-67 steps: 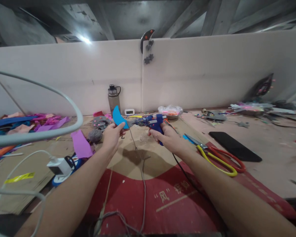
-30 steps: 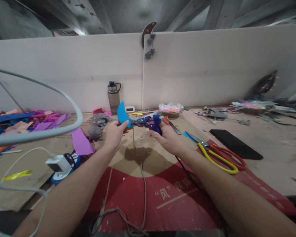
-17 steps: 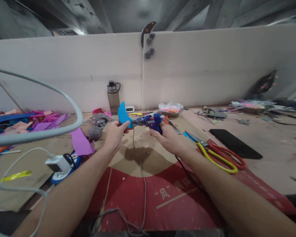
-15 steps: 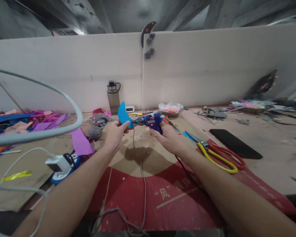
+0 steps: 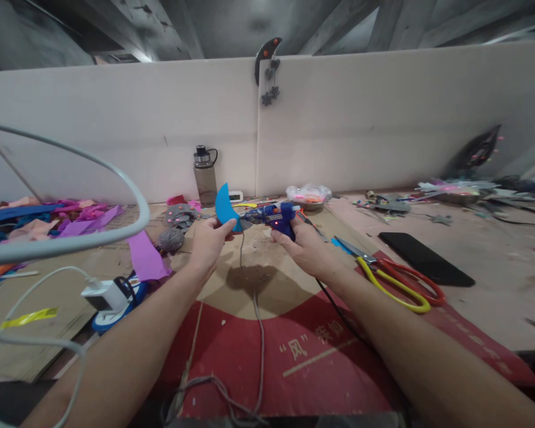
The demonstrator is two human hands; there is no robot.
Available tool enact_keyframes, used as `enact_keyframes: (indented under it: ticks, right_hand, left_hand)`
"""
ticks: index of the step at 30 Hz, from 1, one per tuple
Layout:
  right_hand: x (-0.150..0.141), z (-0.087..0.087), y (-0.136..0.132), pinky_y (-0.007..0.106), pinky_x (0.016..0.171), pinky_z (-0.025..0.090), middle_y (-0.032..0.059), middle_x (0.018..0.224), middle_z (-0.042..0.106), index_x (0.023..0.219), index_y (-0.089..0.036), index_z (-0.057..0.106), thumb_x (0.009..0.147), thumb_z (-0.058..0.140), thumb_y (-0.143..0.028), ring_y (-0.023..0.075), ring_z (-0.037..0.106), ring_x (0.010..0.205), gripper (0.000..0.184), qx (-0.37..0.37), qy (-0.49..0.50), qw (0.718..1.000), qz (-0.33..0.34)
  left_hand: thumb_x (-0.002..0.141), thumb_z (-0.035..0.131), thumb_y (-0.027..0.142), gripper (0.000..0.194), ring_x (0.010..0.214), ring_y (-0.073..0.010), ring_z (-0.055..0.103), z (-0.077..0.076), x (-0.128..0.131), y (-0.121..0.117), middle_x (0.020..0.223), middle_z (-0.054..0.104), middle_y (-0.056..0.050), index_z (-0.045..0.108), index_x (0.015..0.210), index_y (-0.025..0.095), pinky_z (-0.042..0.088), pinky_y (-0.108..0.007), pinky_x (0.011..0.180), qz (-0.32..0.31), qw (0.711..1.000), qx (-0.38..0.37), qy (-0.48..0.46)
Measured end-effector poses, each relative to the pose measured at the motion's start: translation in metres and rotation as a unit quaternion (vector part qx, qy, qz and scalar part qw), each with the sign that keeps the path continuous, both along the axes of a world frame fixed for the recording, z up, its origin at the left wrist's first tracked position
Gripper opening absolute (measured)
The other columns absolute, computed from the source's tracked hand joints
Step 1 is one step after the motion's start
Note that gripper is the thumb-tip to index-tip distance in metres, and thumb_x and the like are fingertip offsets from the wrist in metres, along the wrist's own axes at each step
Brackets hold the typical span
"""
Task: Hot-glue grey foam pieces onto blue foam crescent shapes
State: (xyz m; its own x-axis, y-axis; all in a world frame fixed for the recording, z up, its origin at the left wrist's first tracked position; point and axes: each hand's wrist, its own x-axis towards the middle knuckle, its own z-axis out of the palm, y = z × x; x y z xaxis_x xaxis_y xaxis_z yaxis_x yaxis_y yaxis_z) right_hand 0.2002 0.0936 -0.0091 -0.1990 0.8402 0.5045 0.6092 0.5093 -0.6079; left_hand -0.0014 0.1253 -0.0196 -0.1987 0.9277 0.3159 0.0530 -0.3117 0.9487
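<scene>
My left hand pinches a blue crescent-shaped piece between thumb and fingers, above the table. From its lower end a grey yarn hangs down toward the cardboard. My right hand is wrapped round the handle of a blue hot glue gun, which has a small red light lit. The gun's nozzle points left, close to the crescent's lower tip; whether they touch I cannot tell. A pale glue stick shows at the gun's rear, and its black cord runs down under my right forearm.
Scissors with red and yellow handles and a black phone lie at the right. A bottle stands by the partition. Coloured scraps, a white plug and a looping white cable occupy the left.
The glue gun has tilted slightly in my right hand, and the blue crescent has shifted a touch to the right. Both hands keep their hold.
</scene>
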Motion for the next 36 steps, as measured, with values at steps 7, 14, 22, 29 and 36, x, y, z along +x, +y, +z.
enact_keyframes:
  ticks: [7, 14, 22, 29, 36]
  right_hand:
    - [0.0, 0.002, -0.001, 0.037, 0.074, 0.043, 0.0099, 0.089, 0.064, 0.095, -0.018, 0.054, 0.084, 0.045, -0.039, 0.0237, 0.058, 0.081, 0.026, -0.006, -0.004, 1.0, -0.011]
    - [0.0, 0.002, 0.0, 0.035, 0.07, 0.043, 0.0084, 0.086, 0.065, 0.091, -0.019, 0.054, 0.084, 0.046, -0.038, 0.0228, 0.058, 0.077, 0.022, 0.002, 0.007, 1.0, -0.013]
    - [0.003, 0.003, 0.003, 0.03, 0.063, 0.042, 0.0056, 0.08, 0.063, 0.093, -0.017, 0.056, 0.082, 0.048, -0.036, 0.0184, 0.056, 0.07, 0.023, -0.018, 0.072, 0.997, 0.0]
    - [0.011, -0.018, 0.03, 0.025, 0.045, 0.038, 0.004, 0.081, 0.064, 0.088, -0.02, 0.05, 0.08, 0.05, -0.038, 0.0095, 0.045, 0.046, 0.02, -0.175, 0.285, 0.941, 0.058]
    - [0.027, -0.031, 0.05, 0.033, 0.059, 0.044, 0.0137, 0.069, 0.063, 0.07, -0.016, 0.057, 0.081, 0.045, -0.047, 0.0226, 0.06, 0.064, 0.035, -0.208, -0.045, 0.97, -0.115]
  left_hand:
    - [0.064, 0.069, 0.038, 0.026, 0.058, -0.0157, 0.06, 0.0, 0.0, 0.0, 0.072, 0.068, -0.008, 0.066, 0.074, 0.013, 0.044, -0.026, 0.055, -0.012, 1.0, 0.005, 0.011]
    - [0.062, 0.071, 0.036, 0.025, 0.058, -0.0148, 0.06, 0.002, 0.002, -0.002, 0.07, 0.068, -0.007, 0.066, 0.07, 0.014, 0.044, -0.026, 0.056, -0.012, 1.0, 0.003, -0.005]
    - [0.061, 0.072, 0.037, 0.027, 0.062, -0.0159, 0.062, 0.001, 0.004, -0.002, 0.076, 0.069, -0.008, 0.068, 0.074, 0.013, 0.045, -0.026, 0.057, -0.043, 0.999, -0.007, -0.017]
    - [0.057, 0.075, 0.034, 0.028, 0.061, -0.0141, 0.062, 0.003, 0.006, -0.003, 0.074, 0.068, -0.006, 0.063, 0.074, 0.014, 0.044, -0.024, 0.055, -0.077, 0.991, -0.056, -0.096]
    - [0.057, 0.075, 0.035, 0.03, 0.06, -0.0142, 0.061, 0.004, 0.007, -0.002, 0.075, 0.068, -0.007, 0.064, 0.075, 0.014, 0.043, -0.024, 0.053, -0.07, 0.992, -0.047, -0.099]
